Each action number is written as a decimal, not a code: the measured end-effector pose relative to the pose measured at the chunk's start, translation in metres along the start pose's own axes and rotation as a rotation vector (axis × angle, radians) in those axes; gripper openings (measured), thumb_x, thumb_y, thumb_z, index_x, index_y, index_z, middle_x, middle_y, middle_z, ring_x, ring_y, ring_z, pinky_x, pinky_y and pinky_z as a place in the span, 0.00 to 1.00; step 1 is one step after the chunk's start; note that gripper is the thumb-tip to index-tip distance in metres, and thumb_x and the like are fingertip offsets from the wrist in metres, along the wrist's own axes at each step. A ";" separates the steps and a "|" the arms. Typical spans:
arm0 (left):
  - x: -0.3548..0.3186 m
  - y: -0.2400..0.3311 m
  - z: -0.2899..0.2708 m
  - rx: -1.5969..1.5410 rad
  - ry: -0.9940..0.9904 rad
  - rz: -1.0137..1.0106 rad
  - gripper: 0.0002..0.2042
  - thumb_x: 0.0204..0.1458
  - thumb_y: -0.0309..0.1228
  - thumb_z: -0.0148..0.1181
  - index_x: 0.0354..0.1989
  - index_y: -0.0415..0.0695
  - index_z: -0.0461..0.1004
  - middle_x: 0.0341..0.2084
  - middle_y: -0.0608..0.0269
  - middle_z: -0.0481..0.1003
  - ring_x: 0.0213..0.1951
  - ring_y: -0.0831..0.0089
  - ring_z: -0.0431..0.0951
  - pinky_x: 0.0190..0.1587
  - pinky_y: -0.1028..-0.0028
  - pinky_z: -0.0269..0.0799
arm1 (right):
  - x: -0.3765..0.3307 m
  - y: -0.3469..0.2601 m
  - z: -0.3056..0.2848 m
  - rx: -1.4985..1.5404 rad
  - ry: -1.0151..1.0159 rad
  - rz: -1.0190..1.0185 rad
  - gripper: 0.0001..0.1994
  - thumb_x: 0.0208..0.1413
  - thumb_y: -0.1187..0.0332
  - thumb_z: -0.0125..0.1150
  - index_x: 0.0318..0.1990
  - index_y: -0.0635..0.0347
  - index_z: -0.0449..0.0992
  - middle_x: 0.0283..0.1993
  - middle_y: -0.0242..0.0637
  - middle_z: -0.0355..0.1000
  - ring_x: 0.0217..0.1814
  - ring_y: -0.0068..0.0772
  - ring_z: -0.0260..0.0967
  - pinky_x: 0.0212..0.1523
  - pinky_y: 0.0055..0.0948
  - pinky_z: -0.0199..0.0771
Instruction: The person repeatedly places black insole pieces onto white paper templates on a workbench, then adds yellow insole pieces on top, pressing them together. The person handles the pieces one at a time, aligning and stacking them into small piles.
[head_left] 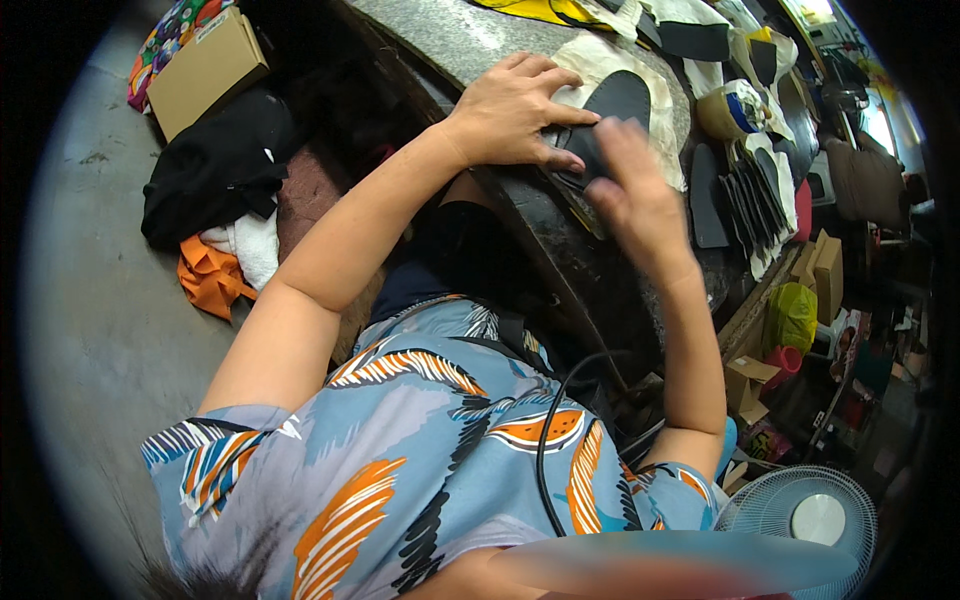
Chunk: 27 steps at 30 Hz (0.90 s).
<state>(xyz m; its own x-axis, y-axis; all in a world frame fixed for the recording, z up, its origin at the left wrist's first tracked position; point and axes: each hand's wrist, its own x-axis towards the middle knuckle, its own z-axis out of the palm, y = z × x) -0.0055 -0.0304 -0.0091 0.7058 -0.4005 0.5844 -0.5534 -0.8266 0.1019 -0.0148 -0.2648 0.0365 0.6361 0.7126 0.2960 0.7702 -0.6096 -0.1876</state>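
Note:
A black insole-shaped piece (622, 97) lies on a pale, stained cloth (585, 52) near the bench edge. Over its near end reaches my left hand (510, 112), fingers spread, with thumb and forefinger at the piece's left side. My right hand (642, 200) is over the right side of the same piece, smeared by motion, so its grip is unclear. Both hands hide the near end of the piece. To the right lie another black insole-shaped piece (709, 195) and a fanned row of several similar pieces (757, 198).
A tub (728, 110) stands on the workbench (440, 35) beyond my right hand. At left are a cardboard box (207, 70), black cloth (215, 165) and an orange bag (212, 280). A fan (790, 520) stands at lower right, below a yellow-green bag (792, 315).

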 end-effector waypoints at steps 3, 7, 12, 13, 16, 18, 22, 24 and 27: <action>0.001 -0.002 -0.001 0.002 -0.028 0.010 0.20 0.54 0.55 0.57 0.53 0.68 0.79 0.56 0.63 0.73 0.60 0.61 0.68 0.65 0.62 0.60 | -0.017 -0.006 0.008 -0.044 -0.139 -0.061 0.36 0.58 0.47 0.56 0.70 0.56 0.59 0.74 0.45 0.52 0.77 0.48 0.47 0.74 0.45 0.45; 0.006 0.002 -0.001 0.062 -0.006 -0.063 0.15 0.59 0.44 0.52 0.50 0.62 0.81 0.57 0.63 0.72 0.63 0.61 0.65 0.68 0.57 0.53 | -0.021 0.000 0.014 -0.101 -0.151 -0.087 0.38 0.57 0.43 0.53 0.70 0.56 0.59 0.74 0.45 0.52 0.77 0.48 0.47 0.75 0.45 0.44; 0.022 0.005 0.014 -0.111 -0.378 0.100 0.24 0.67 0.52 0.32 0.69 0.67 0.61 0.72 0.80 0.54 0.73 0.71 0.49 0.74 0.50 0.34 | -0.017 -0.007 0.015 -0.119 -0.112 -0.087 0.37 0.55 0.50 0.60 0.69 0.56 0.61 0.73 0.46 0.55 0.75 0.49 0.52 0.73 0.45 0.49; 0.027 0.000 0.018 -0.061 -0.354 0.080 0.24 0.67 0.52 0.33 0.69 0.67 0.61 0.71 0.79 0.54 0.73 0.70 0.50 0.73 0.49 0.36 | -0.017 -0.009 0.015 -0.124 -0.094 -0.072 0.36 0.54 0.52 0.62 0.69 0.56 0.62 0.72 0.47 0.56 0.74 0.49 0.53 0.73 0.45 0.51; 0.040 -0.017 0.026 0.052 -0.411 0.056 0.24 0.67 0.52 0.34 0.70 0.67 0.59 0.72 0.77 0.54 0.73 0.67 0.51 0.71 0.44 0.42 | -0.019 -0.015 0.015 -0.176 -0.044 -0.120 0.36 0.49 0.59 0.68 0.67 0.58 0.64 0.69 0.47 0.61 0.71 0.50 0.59 0.69 0.43 0.58; 0.047 -0.024 0.030 0.078 -0.454 0.022 0.25 0.66 0.54 0.36 0.71 0.67 0.57 0.72 0.77 0.53 0.73 0.68 0.49 0.72 0.45 0.40 | -0.021 -0.017 0.015 -0.196 -0.008 -0.127 0.37 0.46 0.62 0.70 0.65 0.60 0.65 0.68 0.48 0.63 0.68 0.50 0.62 0.68 0.42 0.61; 0.055 -0.029 0.035 0.087 -0.399 0.001 0.29 0.63 0.58 0.39 0.71 0.63 0.57 0.71 0.74 0.55 0.73 0.65 0.51 0.70 0.44 0.43 | -0.019 -0.021 0.015 -0.199 0.053 -0.113 0.33 0.45 0.65 0.70 0.62 0.61 0.69 0.63 0.49 0.68 0.65 0.49 0.66 0.65 0.41 0.66; 0.056 -0.033 0.036 0.026 -0.366 -0.035 0.29 0.63 0.58 0.40 0.68 0.59 0.62 0.70 0.68 0.58 0.72 0.63 0.53 0.70 0.48 0.45 | -0.017 -0.026 0.014 -0.161 0.127 -0.094 0.26 0.43 0.67 0.70 0.54 0.60 0.74 0.58 0.49 0.72 0.58 0.49 0.71 0.60 0.40 0.71; 0.055 -0.043 0.036 -0.369 -0.088 -0.249 0.31 0.62 0.56 0.46 0.61 0.41 0.69 0.66 0.48 0.62 0.67 0.57 0.61 0.68 0.63 0.54 | -0.013 -0.033 0.006 -0.112 0.163 -0.101 0.18 0.41 0.72 0.69 0.43 0.58 0.77 0.46 0.42 0.77 0.48 0.43 0.76 0.47 0.35 0.78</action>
<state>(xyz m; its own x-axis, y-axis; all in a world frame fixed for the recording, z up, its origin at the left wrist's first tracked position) 0.0730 -0.0310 -0.0107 0.8632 -0.2526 0.4372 -0.4717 -0.7122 0.5198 -0.0480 -0.2519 0.0330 0.5331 0.7120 0.4570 0.8137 -0.5794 -0.0465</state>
